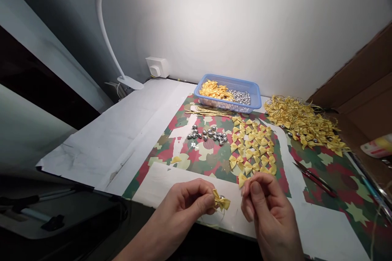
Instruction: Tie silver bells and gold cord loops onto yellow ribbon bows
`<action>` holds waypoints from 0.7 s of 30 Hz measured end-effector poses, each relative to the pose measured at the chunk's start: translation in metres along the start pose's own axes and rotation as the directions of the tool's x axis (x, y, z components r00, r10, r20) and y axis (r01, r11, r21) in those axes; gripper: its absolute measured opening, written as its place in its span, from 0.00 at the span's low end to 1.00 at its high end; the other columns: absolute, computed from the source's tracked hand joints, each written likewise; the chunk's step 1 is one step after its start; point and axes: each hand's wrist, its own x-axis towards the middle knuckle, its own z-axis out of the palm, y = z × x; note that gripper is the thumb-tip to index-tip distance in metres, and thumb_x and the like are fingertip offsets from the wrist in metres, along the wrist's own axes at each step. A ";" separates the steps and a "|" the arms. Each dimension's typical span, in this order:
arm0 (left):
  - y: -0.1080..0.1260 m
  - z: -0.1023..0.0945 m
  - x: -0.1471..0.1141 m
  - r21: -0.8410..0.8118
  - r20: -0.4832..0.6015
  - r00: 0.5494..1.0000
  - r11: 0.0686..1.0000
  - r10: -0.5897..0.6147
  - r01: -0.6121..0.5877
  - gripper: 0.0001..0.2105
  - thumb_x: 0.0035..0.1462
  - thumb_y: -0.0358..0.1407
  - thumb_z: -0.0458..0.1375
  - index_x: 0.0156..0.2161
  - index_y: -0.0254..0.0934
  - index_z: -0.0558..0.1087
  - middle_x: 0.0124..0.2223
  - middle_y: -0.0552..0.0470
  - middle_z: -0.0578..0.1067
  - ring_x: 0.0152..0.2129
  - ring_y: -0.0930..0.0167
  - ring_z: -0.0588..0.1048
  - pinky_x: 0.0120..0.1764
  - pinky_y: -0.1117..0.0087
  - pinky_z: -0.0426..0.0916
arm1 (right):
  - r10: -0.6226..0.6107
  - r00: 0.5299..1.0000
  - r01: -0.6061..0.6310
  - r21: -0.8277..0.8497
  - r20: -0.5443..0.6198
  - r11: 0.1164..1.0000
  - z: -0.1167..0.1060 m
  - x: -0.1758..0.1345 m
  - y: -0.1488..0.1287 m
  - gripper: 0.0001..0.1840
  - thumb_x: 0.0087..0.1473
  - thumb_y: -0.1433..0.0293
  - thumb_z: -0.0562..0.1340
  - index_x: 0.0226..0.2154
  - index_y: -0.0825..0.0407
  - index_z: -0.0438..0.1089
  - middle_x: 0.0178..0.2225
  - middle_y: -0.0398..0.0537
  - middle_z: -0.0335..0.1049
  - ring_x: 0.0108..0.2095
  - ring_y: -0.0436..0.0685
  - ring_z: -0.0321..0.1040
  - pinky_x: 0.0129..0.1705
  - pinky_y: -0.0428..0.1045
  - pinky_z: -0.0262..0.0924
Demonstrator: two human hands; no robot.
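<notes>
Between the thumb and fingers of my left hand is a small yellow ribbon bow, with a silver bead at its middle and thin cord ends hanging below. To its right, my right hand is closed, thumb against fingertips; whether anything thin is pinched there I cannot make out. Just beyond the right fingertips lie rows of loose yellow bows, the nearest one partly hidden by the fingers. A scatter of shiny silver beads lies left of those rows. Behind them rests a bundle of thin gold cords.
At the back stands a blue basket with yellow bows and silver beads. A heap of corded bows lies to the right, with scissors nearer me. A white lamp rises at the left by a wall plug.
</notes>
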 end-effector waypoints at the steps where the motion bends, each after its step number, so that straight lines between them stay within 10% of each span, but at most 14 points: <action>1: -0.001 -0.001 0.001 0.036 -0.020 1.000 0.999 0.016 -0.015 0.14 0.61 0.44 0.63 0.29 0.36 0.74 0.32 0.54 0.71 0.31 0.69 0.67 0.36 0.70 0.62 | -0.049 0.999 0.048 -0.029 -0.017 0.998 0.000 -0.003 -0.001 0.03 0.67 0.65 0.59 0.40 0.46 0.67 0.29 0.38 0.71 0.17 0.43 0.59 0.20 0.39 0.58; 7: -0.001 -0.002 0.000 -0.063 -0.060 0.998 0.998 -0.033 0.029 0.14 0.60 0.44 0.64 0.31 0.35 0.77 0.30 0.55 0.72 0.31 0.71 0.67 0.37 0.72 0.64 | -0.394 0.874 0.484 -0.455 0.283 0.747 0.001 -0.019 0.004 0.15 0.66 0.77 0.50 0.41 0.47 0.71 0.33 0.45 0.68 0.24 0.48 0.65 0.27 0.43 0.64; 17: -0.002 -0.002 -0.003 -0.135 -0.058 0.997 0.990 -0.057 0.049 0.13 0.58 0.44 0.66 0.31 0.35 0.78 0.29 0.56 0.72 0.29 0.71 0.66 0.35 0.73 0.63 | -0.480 0.774 0.623 -0.631 0.413 0.462 0.001 -0.013 0.008 0.11 0.62 0.79 0.57 0.42 0.48 0.68 0.36 0.50 0.75 0.33 0.54 0.77 0.35 0.45 0.72; 21: 0.000 -0.001 -0.003 -0.073 -0.045 0.997 0.996 -0.063 0.060 0.14 0.59 0.45 0.65 0.31 0.35 0.76 0.28 0.56 0.71 0.28 0.71 0.64 0.33 0.72 0.60 | -0.528 0.635 0.753 -0.604 0.564 0.262 -0.009 -0.002 0.000 0.14 0.59 0.83 0.56 0.44 0.53 0.67 0.37 0.54 0.76 0.35 0.57 0.76 0.38 0.48 0.73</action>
